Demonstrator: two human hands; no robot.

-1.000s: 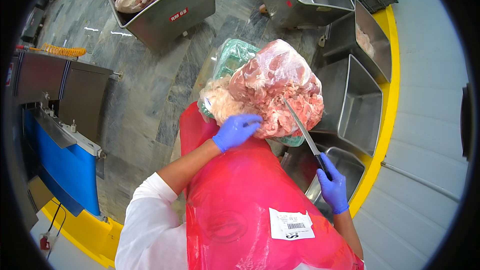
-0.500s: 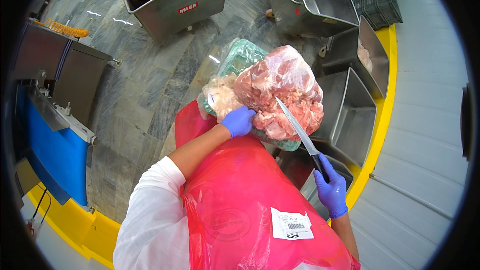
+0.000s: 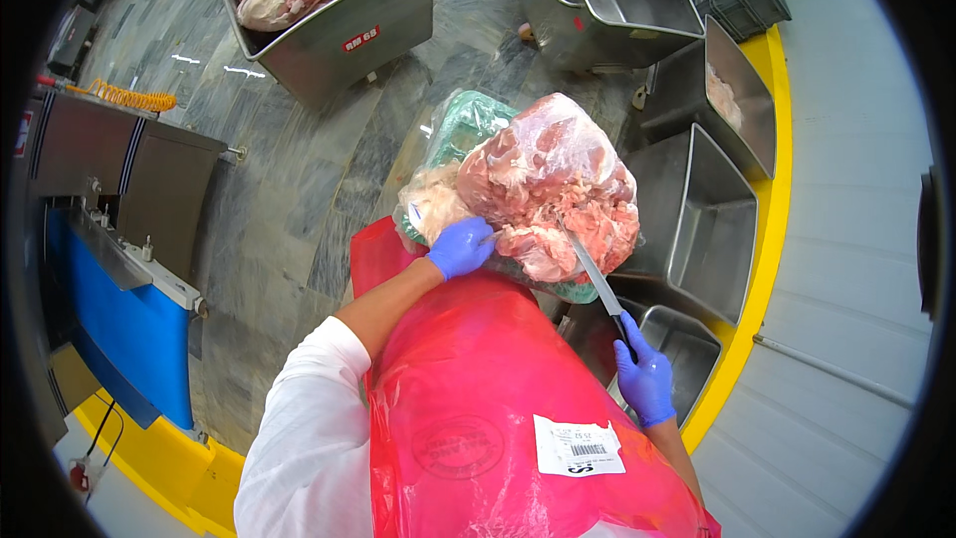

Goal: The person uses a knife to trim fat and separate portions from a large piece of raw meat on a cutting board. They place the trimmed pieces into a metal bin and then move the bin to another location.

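Observation:
A large pink cut of raw meat point(image 3: 553, 154) lies in front of me on a green crate point(image 3: 466, 123) lined with clear plastic. Gloved in purple, my left hand point(image 3: 463, 247) is closed at the near left edge of the meat, apparently pinching a bit of it; its fingertips are partly hidden. Pale fatty trimmings point(image 3: 434, 199) sit just beyond that hand. My right hand point(image 3: 647, 381), also gloved, grips the black handle of a long knife point(image 3: 596, 279). The blade points away and to the left, its tip at the ragged near part of the meat.
Steel bins point(image 3: 717, 229) line the right side beside a yellow kerb point(image 3: 772, 139). At the back left, a steel tub point(image 3: 349, 50) holds more meat. A machine with a blue panel point(image 3: 124, 309) stands at left. Green and grey crates point(image 3: 737, 0) are stacked far right.
My right hand and the knife have shifted a little left, and the blade tip has come down into the ragged meat. My left hand has moved slightly left. The whole view has shifted slightly.

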